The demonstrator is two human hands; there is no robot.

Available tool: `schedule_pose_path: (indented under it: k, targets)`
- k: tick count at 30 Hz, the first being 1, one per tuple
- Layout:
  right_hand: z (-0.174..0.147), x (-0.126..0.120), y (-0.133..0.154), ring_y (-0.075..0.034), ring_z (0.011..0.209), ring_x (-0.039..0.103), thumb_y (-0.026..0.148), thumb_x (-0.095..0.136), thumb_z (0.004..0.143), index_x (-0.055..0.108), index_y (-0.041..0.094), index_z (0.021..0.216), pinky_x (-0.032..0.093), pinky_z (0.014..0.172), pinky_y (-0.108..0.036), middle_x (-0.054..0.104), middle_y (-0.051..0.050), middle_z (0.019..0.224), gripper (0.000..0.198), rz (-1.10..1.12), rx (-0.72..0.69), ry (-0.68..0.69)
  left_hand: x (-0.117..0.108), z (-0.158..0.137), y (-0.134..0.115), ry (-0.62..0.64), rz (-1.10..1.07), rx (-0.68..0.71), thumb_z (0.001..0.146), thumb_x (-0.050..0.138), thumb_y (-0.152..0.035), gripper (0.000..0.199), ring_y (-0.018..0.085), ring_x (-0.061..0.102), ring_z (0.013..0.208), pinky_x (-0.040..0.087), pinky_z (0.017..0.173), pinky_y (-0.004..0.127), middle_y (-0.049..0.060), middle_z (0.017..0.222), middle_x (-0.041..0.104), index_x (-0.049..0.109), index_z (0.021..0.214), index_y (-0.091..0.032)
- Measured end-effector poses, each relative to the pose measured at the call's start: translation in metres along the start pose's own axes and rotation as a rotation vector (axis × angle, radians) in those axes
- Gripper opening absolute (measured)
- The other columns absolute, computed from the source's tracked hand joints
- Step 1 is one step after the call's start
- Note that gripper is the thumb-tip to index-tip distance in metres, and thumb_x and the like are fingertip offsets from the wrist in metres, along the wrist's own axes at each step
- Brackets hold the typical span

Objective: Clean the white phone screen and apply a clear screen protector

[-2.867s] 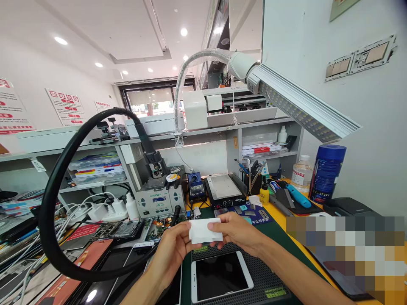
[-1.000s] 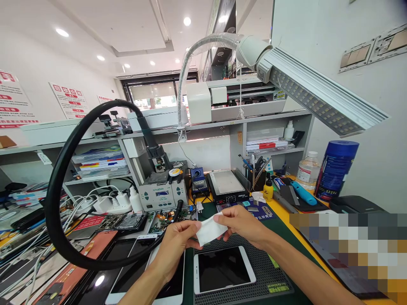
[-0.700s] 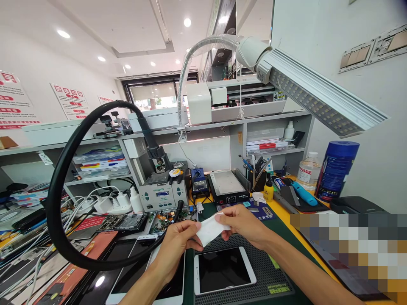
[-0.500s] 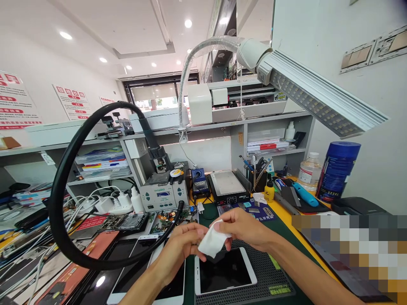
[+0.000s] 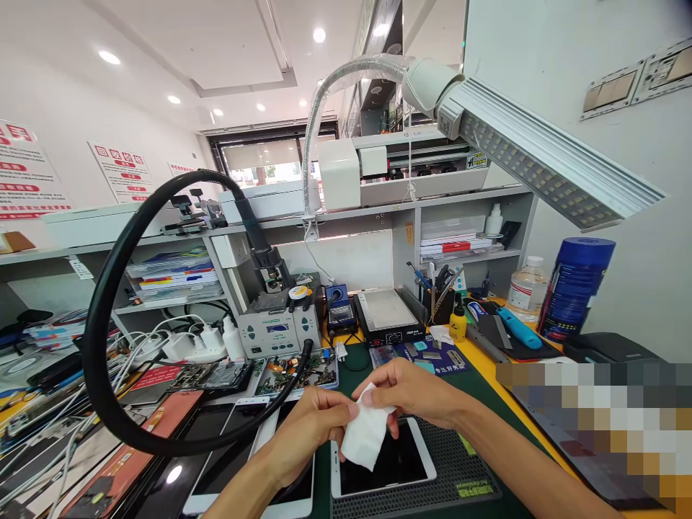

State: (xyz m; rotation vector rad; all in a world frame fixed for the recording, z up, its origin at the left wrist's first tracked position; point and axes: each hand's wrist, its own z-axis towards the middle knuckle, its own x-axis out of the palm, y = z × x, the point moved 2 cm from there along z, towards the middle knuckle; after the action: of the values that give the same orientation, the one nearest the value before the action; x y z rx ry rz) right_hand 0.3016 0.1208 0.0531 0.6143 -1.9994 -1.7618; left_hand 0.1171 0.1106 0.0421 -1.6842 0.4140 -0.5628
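Observation:
A small white wipe (image 5: pixel 367 436) hangs between my two hands, partly unfolded. My left hand (image 5: pixel 318 418) pinches its left edge between thumb and fingers. At the wipe's upper right, my right hand (image 5: pixel 403 393) grips it with thumb and forefinger. Below them lies a white-framed smartphone (image 5: pixel 408 458), its dark screen facing up, on a black perforated mat (image 5: pixel 459 461). The wipe covers part of that screen from my view. Left of my left forearm, other white-edged phones (image 5: pixel 216 461) lie side by side.
A black hose (image 5: pixel 91 346) loops over the left side from the grey rework station (image 5: pixel 278 335). A flat heating plate (image 5: pixel 392 311) stands behind my hands. A yellow bottle (image 5: pixel 458 322), a clear bottle (image 5: pixel 525 292) and a blue canister (image 5: pixel 577 288) stand to the right. An LED lamp (image 5: pixel 540 158) hangs above.
The wipe has opened out and now hangs lower over the phone. My left hand has shifted slightly right, closer to my right hand. The phone has stayed in place.

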Motion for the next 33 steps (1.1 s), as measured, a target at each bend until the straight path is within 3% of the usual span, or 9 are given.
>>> schedule_pose_path:
  k: [10, 15, 18, 21, 24, 28, 30, 33]
  targets:
    - [0.001, -0.003, -0.004, -0.009, 0.049, 0.054, 0.038, 0.075, 0.078, 0.071, 0.013, 0.105, 0.05, 0.048, -0.022, 0.065, -0.002, 0.066, 0.037, 0.049, 0.028, -0.016, 0.002, -0.001, 0.001, -0.005, 0.017, 0.0, 0.07, 0.081, -0.042, 0.032, 0.01, 0.05, 0.05, 0.043, 0.047, 0.022, 0.003, 0.061, 0.062, 0.075, 0.072, -0.011]
    - [0.005, -0.005, -0.006, -0.012, 0.049, 0.057, 0.061, 0.057, 0.086, 0.068, 0.011, 0.094, 0.05, 0.044, -0.023, 0.065, -0.005, 0.067, 0.052, 0.174, 0.119, -0.087, -0.001, 0.002, 0.001, -0.076, -0.085, 0.058, 0.072, 0.079, -0.046, 0.037, 0.011, 0.054, 0.053, 0.043, 0.044, 0.021, 0.004, 0.063, 0.063, 0.076, 0.081, -0.011]
    - [0.006, -0.005, -0.007, -0.015, 0.056, 0.062, 0.074, 0.041, 0.086, 0.069, 0.01, 0.085, 0.047, 0.041, -0.022, 0.07, -0.014, 0.08, 0.07, 0.228, 0.223, -0.057, -0.004, 0.004, 0.0, -0.171, -0.152, 0.101, 0.071, 0.081, -0.045, 0.037, 0.011, 0.053, 0.054, 0.043, 0.042, 0.02, 0.004, 0.064, 0.063, 0.076, 0.083, -0.011]
    - [0.007, -0.001, -0.01, -0.016, 0.06, 0.063, 0.078, 0.03, 0.086, 0.071, 0.009, 0.077, 0.042, 0.039, -0.021, 0.071, -0.018, 0.089, 0.081, 0.238, 0.208, -0.006, -0.007, 0.006, -0.002, -0.234, -0.198, 0.135, 0.071, 0.082, -0.043, 0.038, 0.01, 0.054, 0.053, 0.045, 0.042, 0.02, 0.003, 0.066, 0.064, 0.075, 0.091, -0.012]
    - [0.01, 0.007, -0.013, -0.017, 0.066, 0.063, 0.076, 0.036, 0.086, 0.071, 0.01, 0.075, 0.043, 0.041, -0.02, 0.07, -0.016, 0.091, 0.076, 0.294, 0.166, -0.034, -0.007, 0.007, -0.002, -0.28, -0.199, 0.149, 0.071, 0.081, -0.045, 0.042, 0.01, 0.052, 0.048, 0.045, 0.041, 0.02, 0.001, 0.062, 0.064, 0.073, 0.096, -0.012]
    - [0.012, 0.018, -0.012, -0.016, 0.073, 0.061, 0.06, 0.06, 0.084, 0.071, 0.011, 0.087, 0.045, 0.048, -0.02, 0.069, -0.011, 0.085, 0.051, 0.31, 0.024, -0.124, -0.005, 0.007, 0.002, -0.331, -0.146, 0.165, 0.07, 0.08, -0.05, 0.046, 0.009, 0.052, 0.046, 0.045, 0.04, 0.02, -0.001, 0.059, 0.061, 0.07, 0.096, -0.013]
    - [0.012, 0.02, -0.009, -0.016, 0.072, 0.061, 0.05, 0.072, 0.08, 0.07, 0.01, 0.092, 0.044, 0.05, -0.02, 0.069, -0.01, 0.083, 0.041, 0.265, -0.042, -0.157, -0.003, 0.007, 0.004, -0.34, -0.114, 0.182, 0.071, 0.078, -0.052, 0.046, 0.009, 0.051, 0.045, 0.045, 0.04, 0.021, -0.002, 0.06, 0.061, 0.069, 0.094, -0.013]
    - [0.012, 0.017, -0.009, -0.014, 0.064, 0.059, 0.042, 0.078, 0.075, 0.07, 0.009, 0.089, 0.044, 0.051, -0.022, 0.068, -0.009, 0.077, 0.037, 0.23, -0.033, -0.202, 0.0, 0.006, 0.005, -0.349, -0.084, 0.182, 0.075, 0.075, -0.051, 0.041, 0.009, 0.051, 0.045, 0.045, 0.04, 0.021, -0.003, 0.057, 0.058, 0.067, 0.09, -0.014]
